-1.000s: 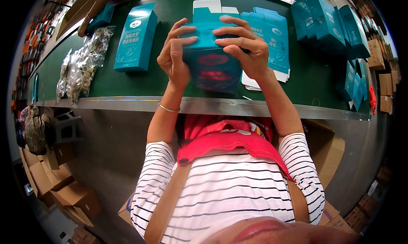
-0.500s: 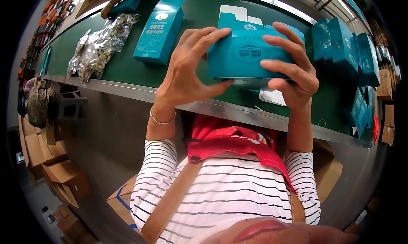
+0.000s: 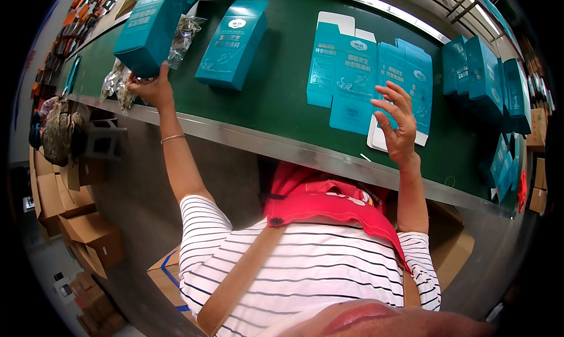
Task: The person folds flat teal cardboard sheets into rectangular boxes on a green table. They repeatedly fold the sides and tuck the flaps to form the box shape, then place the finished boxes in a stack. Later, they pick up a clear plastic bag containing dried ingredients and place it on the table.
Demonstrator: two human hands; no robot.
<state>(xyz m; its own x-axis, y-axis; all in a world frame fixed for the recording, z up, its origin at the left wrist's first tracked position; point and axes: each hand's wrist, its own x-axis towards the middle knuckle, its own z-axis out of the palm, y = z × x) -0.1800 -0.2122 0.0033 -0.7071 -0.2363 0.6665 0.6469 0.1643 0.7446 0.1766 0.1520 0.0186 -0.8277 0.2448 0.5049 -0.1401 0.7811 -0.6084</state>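
Observation:
At the far left, my left hand (image 3: 154, 91) grips the lower end of a folded-up teal carton (image 3: 144, 34), its thumb against the carton's edge. The carton is tilted and covers part of the clear plastic packets (image 3: 187, 37) behind it. My right hand (image 3: 398, 124) is open with curled, spread fingers, holding nothing. It hovers over flat, unfolded teal cartons (image 3: 352, 61) with white flaps. Between the hands, another formed teal carton (image 3: 232, 46) lies on the green table (image 3: 282, 61).
Several formed teal cartons (image 3: 479, 72) stand at the right end, with more teal pieces (image 3: 502, 163) nearer me. A metal edge (image 3: 247, 134) runs along the table front. Brown cardboard boxes (image 3: 91, 237) and a grey stool (image 3: 106, 138) are on the floor at left.
My left hand has carried the teal carton from the middle to the far left. My right hand has let go of it and stayed on the right, uncovering the flat cartons.

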